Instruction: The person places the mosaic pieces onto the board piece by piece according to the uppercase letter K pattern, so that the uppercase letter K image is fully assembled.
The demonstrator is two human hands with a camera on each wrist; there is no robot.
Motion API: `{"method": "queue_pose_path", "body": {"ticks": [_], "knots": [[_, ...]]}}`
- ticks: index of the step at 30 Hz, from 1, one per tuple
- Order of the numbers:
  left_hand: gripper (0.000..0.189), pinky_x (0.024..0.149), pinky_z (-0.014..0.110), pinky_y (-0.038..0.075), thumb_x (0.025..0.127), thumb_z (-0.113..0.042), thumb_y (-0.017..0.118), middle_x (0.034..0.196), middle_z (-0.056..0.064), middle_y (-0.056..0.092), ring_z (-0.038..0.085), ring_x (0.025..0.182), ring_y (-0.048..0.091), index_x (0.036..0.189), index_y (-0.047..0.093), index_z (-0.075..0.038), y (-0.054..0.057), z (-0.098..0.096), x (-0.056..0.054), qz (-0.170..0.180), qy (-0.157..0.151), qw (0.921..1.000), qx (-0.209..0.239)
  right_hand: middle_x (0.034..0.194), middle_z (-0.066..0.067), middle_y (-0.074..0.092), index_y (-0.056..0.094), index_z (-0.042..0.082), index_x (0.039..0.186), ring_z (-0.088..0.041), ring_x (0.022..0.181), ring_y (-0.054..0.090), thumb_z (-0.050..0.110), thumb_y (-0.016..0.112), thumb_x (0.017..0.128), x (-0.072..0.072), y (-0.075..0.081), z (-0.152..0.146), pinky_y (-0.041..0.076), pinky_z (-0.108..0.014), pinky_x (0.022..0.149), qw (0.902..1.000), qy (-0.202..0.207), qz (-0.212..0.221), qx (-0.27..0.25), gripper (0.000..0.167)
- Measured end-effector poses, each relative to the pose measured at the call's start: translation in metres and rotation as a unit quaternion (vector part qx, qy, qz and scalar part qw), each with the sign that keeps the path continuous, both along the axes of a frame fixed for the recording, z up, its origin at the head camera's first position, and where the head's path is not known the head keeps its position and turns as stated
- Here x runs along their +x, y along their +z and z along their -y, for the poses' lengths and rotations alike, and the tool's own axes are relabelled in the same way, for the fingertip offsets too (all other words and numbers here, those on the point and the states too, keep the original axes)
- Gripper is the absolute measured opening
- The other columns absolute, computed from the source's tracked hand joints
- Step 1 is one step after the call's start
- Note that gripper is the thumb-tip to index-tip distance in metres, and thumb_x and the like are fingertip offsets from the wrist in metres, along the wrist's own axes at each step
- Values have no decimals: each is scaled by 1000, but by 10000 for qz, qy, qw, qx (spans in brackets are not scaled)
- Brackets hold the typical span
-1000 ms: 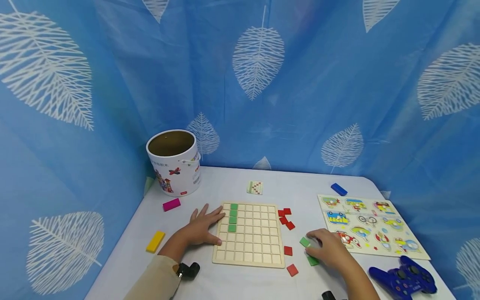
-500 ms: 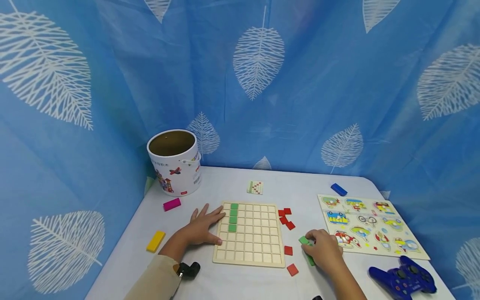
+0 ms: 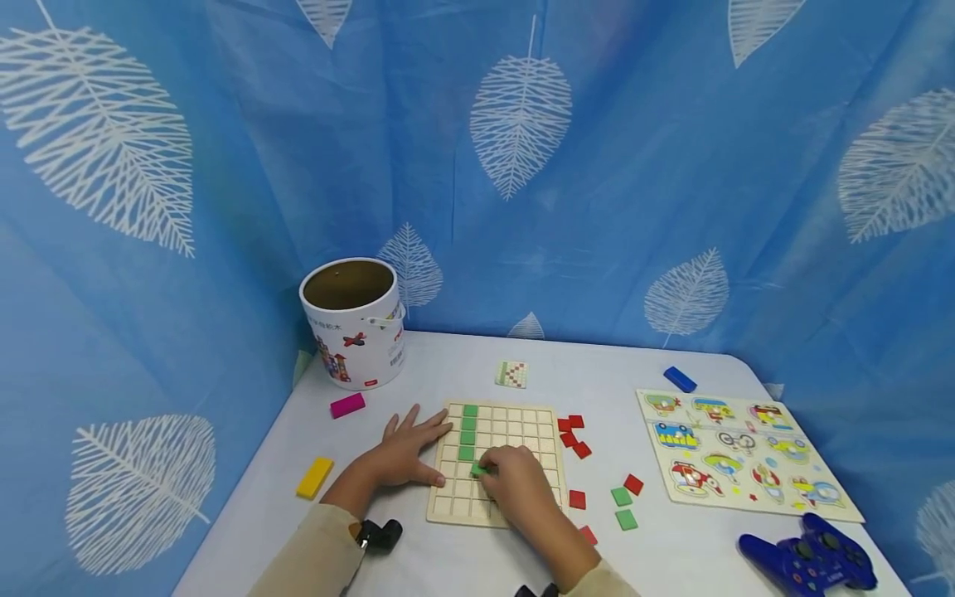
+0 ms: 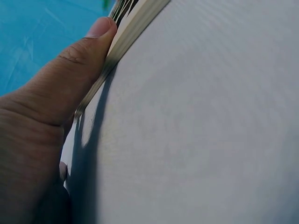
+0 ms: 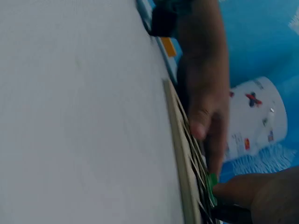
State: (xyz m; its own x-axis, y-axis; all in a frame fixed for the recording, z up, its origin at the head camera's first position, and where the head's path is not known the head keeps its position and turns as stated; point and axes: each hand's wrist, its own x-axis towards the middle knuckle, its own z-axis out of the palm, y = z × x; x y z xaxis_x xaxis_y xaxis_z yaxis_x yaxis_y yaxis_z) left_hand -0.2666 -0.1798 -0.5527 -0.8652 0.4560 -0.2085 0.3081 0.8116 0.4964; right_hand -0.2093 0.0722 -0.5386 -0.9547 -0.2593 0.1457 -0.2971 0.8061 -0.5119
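My left hand (image 3: 403, 460) rests with spread fingers along the left edge of a wooden grid board (image 3: 443, 512); in the left wrist view its thumb (image 4: 79, 58) presses the board's edge. Thumb and fingers of my right hand (image 3: 520, 487) pinch a small square green tile (image 3: 478, 470) low over the board, just below a column of green tiles (image 3: 467, 438) set in the second column of cells. The right wrist view shows this green tile (image 5: 212, 181) at the thumb tip, close to the board's surface. The right hand hides part of the lower cells.
Red tiles (image 3: 581, 449) and two loose green tiles (image 3: 626, 520) lie right of the board. A small pattern card (image 3: 511, 374) lies behind it. Around are a white bucket (image 3: 358, 348), yellow block (image 3: 315, 478), magenta block (image 3: 347, 405), blue block (image 3: 680, 380), picture puzzle (image 3: 701, 491) and blue game controller (image 3: 809, 557).
My right hand has picked up a green tile from the loose ones at the right and carried it left over the board, uncovering a red tile there. The left hand stays in place.
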Motion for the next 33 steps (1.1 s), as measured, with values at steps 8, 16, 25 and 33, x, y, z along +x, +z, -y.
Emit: {"method": "queue_pose_path", "body": {"ticks": [8,16,25,33], "knots": [[104,125,71,-7,74,-64,85,175,-10,21,39,163,-5,162,40,-34,0,2,0,-34,61,10000,-13,89,10,73,83,22,88,-10,78,52,17,84,86,-3,-9,33,43,-27,69,9968,211,-609,482,6],[104,125,70,-7,74,-64,86,175,-11,21,39,163,-5,162,40,-34,-1,0,0,5,69,10000,-27,101,9,78,84,20,101,-11,91,64,17,80,90,0,-8,20,50,-31,80,9962,466,-573,469,13],[105,125,71,-7,73,-65,86,175,-11,20,39,163,-5,163,39,-35,-3,-8,-1,25,24,10000,59,127,-2,69,76,23,121,-31,118,55,34,89,81,16,2,-127,49,-54,97,9886,-894,932,778,43],[105,125,70,-7,72,-62,88,175,-11,21,38,164,-5,162,40,-35,-1,-5,-1,10,173,9999,4,132,4,65,74,36,121,-27,120,51,43,93,74,27,8,-192,50,-54,97,9752,-747,1799,1050,50]]}}
